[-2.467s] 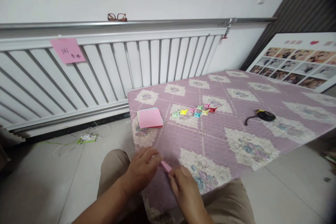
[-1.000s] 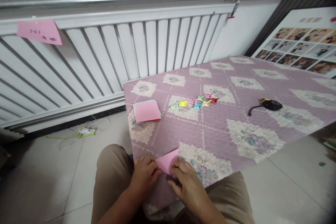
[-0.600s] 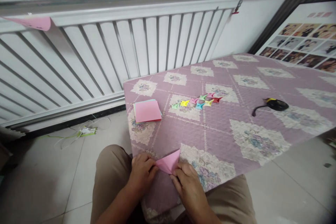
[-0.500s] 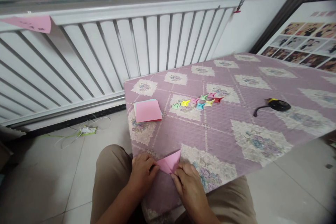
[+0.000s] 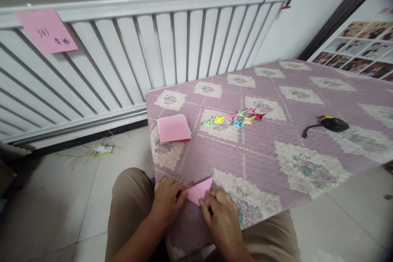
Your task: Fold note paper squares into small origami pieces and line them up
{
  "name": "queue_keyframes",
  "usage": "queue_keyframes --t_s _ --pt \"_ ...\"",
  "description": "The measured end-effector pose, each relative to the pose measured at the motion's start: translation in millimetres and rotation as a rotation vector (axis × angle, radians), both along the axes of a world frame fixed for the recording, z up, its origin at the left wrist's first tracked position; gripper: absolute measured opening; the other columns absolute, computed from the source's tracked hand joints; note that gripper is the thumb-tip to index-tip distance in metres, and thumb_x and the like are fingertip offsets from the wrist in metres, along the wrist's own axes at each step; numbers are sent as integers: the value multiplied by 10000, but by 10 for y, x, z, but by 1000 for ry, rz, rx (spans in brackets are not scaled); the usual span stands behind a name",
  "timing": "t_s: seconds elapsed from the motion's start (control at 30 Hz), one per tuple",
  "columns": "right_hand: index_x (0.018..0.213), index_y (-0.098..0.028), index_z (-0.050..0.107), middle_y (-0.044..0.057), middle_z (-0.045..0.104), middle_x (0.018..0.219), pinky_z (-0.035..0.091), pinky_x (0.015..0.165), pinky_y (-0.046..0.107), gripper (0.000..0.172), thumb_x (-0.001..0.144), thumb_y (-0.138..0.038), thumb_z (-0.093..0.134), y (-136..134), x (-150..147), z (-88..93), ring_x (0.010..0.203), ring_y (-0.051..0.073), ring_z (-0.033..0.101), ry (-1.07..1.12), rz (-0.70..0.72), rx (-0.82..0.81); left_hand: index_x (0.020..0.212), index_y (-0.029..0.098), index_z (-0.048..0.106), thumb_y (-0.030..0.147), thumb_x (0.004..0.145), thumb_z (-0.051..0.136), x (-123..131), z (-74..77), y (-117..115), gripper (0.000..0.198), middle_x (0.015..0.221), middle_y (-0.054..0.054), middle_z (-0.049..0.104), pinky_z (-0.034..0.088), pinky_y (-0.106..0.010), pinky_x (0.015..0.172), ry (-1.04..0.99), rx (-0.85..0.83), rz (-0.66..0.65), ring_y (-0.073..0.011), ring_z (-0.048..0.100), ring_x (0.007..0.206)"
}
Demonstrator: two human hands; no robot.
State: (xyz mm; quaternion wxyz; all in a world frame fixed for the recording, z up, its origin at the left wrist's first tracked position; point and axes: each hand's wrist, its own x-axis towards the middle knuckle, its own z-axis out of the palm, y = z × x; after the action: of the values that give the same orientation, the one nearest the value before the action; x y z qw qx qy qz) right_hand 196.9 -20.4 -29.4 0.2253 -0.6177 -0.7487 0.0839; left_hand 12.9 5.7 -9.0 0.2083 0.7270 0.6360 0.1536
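A folded piece of pink origami paper (image 5: pixel 199 191) lies at the near edge of the table, one corner pointing away from me. My left hand (image 5: pixel 168 197) is closed on its left end, thumb and fingers together. At its right lower side, my right hand (image 5: pixel 221 215) pinches the paper between thumb and fingers. Beyond my hands rests a stack of square coloured paper (image 5: pixel 175 128), pink on top. To the right of the stack, several small folded paper figures (image 5: pixel 238 123) in green, yellow, pink, blue and red sit in two rows.
A purple floral cloth (image 5: pixel 221 159) covers the table. A black object with a curved handle (image 5: pixel 335 124) lies at the right. Behind stands a white radiator (image 5: pixel 172 49) bearing a pink note (image 5: pixel 47 32). A power strip (image 5: pixel 104 149) with cables is on the floor at left.
The view has shifted slightly, showing more of the pink note and less of the glasses on the pipe. Both hands stay on the pink paper; its right side has shifted a little under my right fingers.
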Motion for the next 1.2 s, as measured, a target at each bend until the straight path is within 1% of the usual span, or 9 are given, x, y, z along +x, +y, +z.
queue_keyframes --t_s 0.1,0.37,0.83,1.03,1.2 --pt "709 -219 580 20 546 758 325 711 333 170 865 -285 562 8 -6 11 763 199 483 1 -19 -7 728 217 621 327 846 590 9 -7 18 165 823 -8 605 317 -353 783 24 -8 9 -219 529 867" --pt "669 -219 566 13 541 740 315 708 323 190 846 -284 586 23 -18 16 772 195 483 -1 -31 -21 727 213 609 356 841 594 19 -20 59 183 822 -8 600 311 -354 772 108 -34 0 -222 525 857" --pt "679 -222 569 11 539 736 311 708 316 199 857 -310 571 38 -5 -11 769 192 481 -46 -22 -9 737 215 598 373 837 594 32 83 127 186 831 -7 600 315 -343 777 178 -104 -38 -216 528 868" --pt "676 -221 563 13 542 744 309 703 315 200 853 -314 574 36 -4 -22 775 191 478 -35 -18 -5 736 213 598 374 842 585 31 92 134 194 830 -9 606 317 -340 763 201 -116 -57 -213 530 861" --pt "654 -223 553 12 538 734 312 689 312 210 846 -306 577 45 -9 3 753 185 476 -41 -21 2 730 207 592 369 834 598 14 80 139 193 824 -14 609 329 -344 758 205 -86 -71 -221 537 856"
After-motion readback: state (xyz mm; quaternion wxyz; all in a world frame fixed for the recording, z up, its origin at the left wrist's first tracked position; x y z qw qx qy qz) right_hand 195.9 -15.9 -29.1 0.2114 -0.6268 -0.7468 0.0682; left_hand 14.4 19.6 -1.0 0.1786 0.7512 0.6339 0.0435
